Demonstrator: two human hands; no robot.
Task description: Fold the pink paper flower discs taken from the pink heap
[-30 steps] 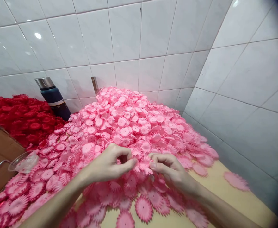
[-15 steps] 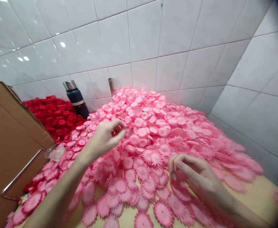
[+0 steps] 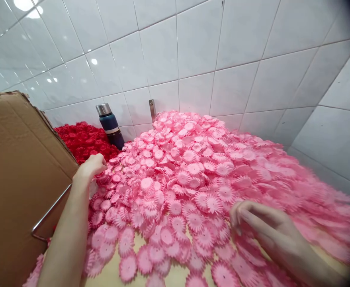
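The big flower pile (image 3: 192, 175) lies on the table (image 3: 115, 275), right up against the wall (image 3: 192, 48). Left of the big flower pile lies a smaller flower pile (image 3: 82, 141). The bottle (image 3: 110, 125) stands between the two piles, by the wall. The cardboard box (image 3: 16, 175) stands far left of the big flower pile.

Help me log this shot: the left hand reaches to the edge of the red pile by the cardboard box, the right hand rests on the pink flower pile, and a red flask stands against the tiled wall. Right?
Not quite: the flask is dark blue with a steel cap, not red, as the head view shows. The left hand does reach to the red pile by the cardboard box, and the right hand rests on the pink flower pile.
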